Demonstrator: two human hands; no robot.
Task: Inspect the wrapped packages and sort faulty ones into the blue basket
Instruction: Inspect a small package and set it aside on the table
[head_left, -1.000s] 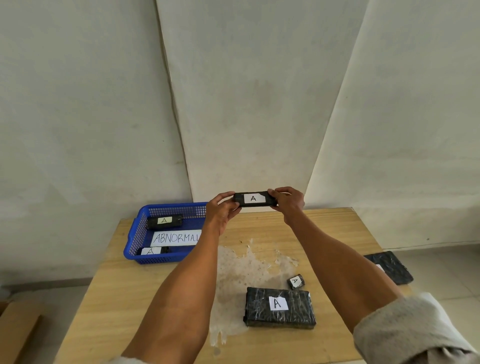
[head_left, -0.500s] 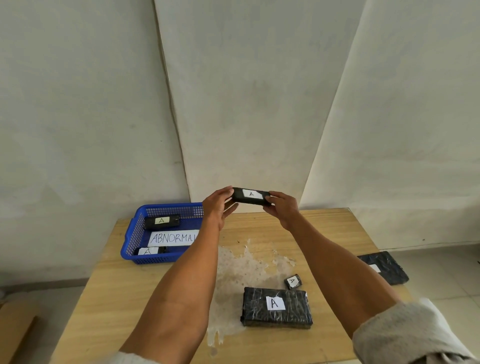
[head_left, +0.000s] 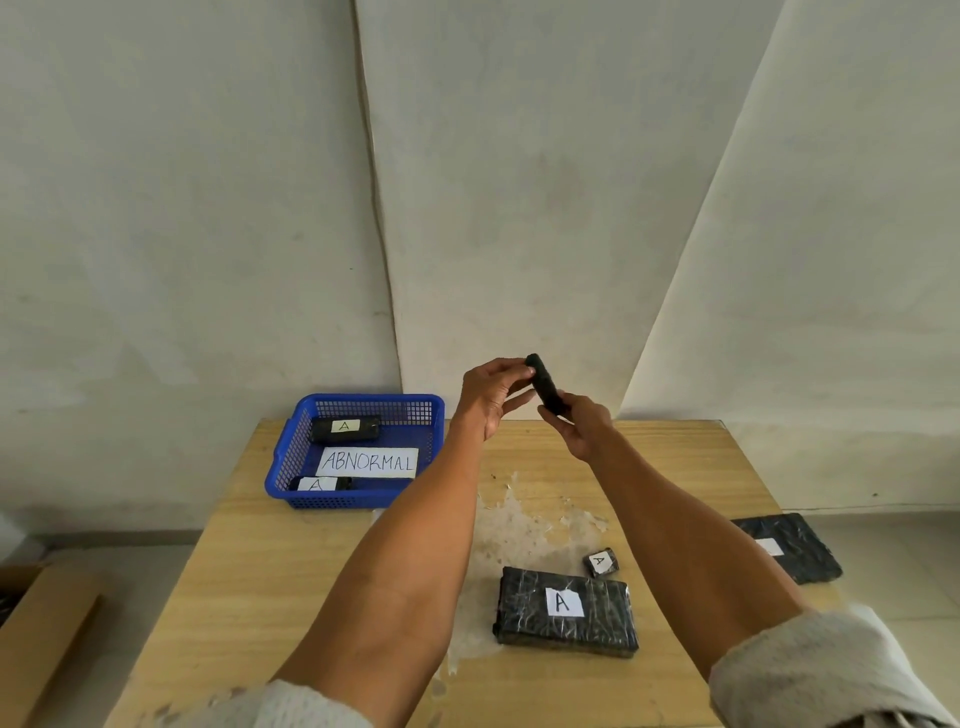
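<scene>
Left hand (head_left: 485, 402) and right hand (head_left: 579, 428) pinch opposite ends of the small black wrapped package (head_left: 544, 385), axis 11-to-5 o'clock; blue plastic mesh basket (head_left: 291, 457) at 8 o'clock, nearer left.

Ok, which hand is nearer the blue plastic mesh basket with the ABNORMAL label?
Left. The left hand is raised just right of the blue plastic mesh basket; the right hand is farther right, beyond the small black wrapped package both pinch.
</scene>
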